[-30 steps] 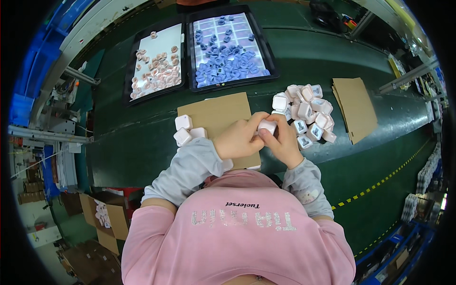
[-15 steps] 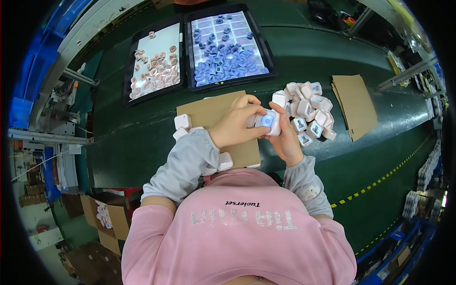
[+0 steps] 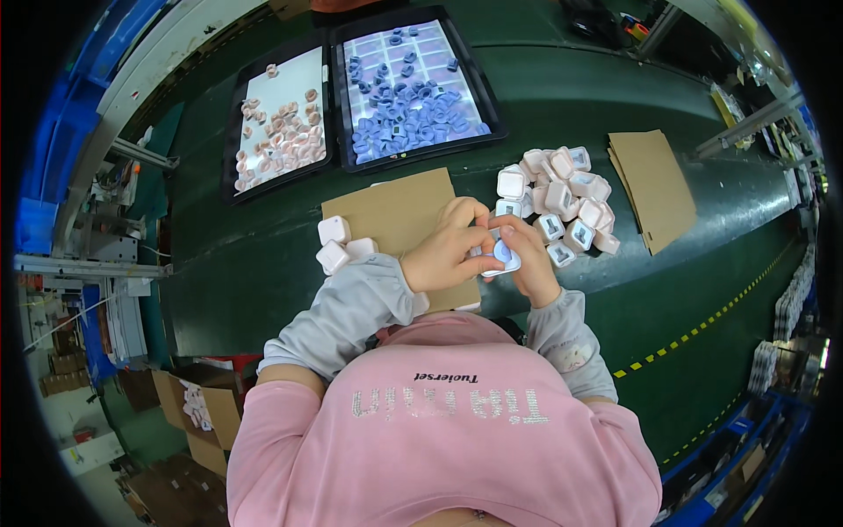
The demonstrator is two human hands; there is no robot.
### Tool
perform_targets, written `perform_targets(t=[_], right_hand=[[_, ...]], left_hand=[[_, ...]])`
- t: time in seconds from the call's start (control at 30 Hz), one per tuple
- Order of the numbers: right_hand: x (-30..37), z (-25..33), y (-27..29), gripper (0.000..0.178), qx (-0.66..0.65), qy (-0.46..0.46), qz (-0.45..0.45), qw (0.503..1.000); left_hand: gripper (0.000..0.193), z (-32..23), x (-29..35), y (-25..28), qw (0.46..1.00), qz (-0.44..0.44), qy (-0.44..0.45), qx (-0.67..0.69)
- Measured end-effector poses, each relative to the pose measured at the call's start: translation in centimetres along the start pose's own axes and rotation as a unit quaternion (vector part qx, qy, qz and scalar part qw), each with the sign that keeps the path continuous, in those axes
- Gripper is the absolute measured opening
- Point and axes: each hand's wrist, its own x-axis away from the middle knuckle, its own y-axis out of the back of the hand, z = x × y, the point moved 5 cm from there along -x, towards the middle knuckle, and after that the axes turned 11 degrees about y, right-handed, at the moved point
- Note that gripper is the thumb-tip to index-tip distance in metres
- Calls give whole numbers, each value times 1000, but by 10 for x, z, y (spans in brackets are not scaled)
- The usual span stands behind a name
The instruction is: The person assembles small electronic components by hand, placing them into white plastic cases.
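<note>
In the head view, our left hand (image 3: 450, 250) and right hand (image 3: 529, 263) grip an open box (image 3: 504, 260), apparently half-done, beside the cardboard (image 3: 395, 211), with the closed boxes (image 3: 334, 230) at left perhaps finished and the pile (image 3: 559, 198) at right perhaps remaining

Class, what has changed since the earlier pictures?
The small case, pale side up a second ago, has moved toward the pink shirt and shows its blue inside. The left hand and right hand still hold it. The case pile and blue-piece tray stayed put.
</note>
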Motion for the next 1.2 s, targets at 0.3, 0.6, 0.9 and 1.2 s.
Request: perform_targets(t=[0.3,0.6,0.9,1.2], right_hand=[[13,-18,-3,33,-148,-86,4,985],[16,-12,86,34,72,40,-287,954],[27,-42,231,52,382,68,-452,804],[12,0,100,49,609,225,-266,712]], left_hand=[[23,-3,5,-4,995,-2,-102,-4],[17,83,-40,61,954,-290,63,-50],[67,181,-23,93,895,197,340,-213],[65,155,89,70,759,288,395,-430]])
